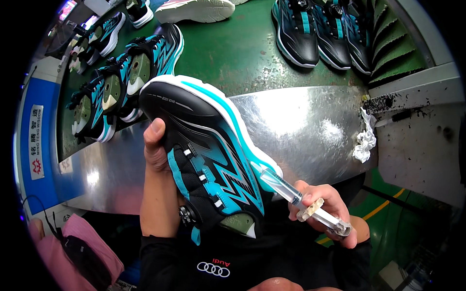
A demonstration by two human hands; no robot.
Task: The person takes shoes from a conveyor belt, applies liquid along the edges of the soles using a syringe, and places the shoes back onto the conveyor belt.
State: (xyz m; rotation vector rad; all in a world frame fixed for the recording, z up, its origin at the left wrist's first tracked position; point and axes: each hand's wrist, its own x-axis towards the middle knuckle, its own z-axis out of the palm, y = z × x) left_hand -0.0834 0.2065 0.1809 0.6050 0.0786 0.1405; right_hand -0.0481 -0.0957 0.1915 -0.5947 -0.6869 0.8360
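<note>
Evidently, the black athletic shoe with turquoise zigzag panels and a white-and-turquoise sole [213,145] is held above the bench edge, toe pointing away, in the person's left hand [155,148]. That hand is closed on its forward part, thumb against the upper and fingers hidden behind; the tilt seems meant to turn the sole's joining line toward the tool. The right hand [326,207] grips a clear plastic syringe with a beige-crusted collar [281,185] — its tip lies at the sole edge near the heel, though contact cannot be told. Holding it slanted along the forearm probably keeps the plunger within reach of the palm.

As for containers, the barrel looks clear; how much liquid it holds is uncertain. Inside the shoe sits a dull green foot form [239,223], likely there to keep it firm — similar forms show in the matching black-and-turquoise shoes at left [162,51], on the green bench top [233,53].
</note>
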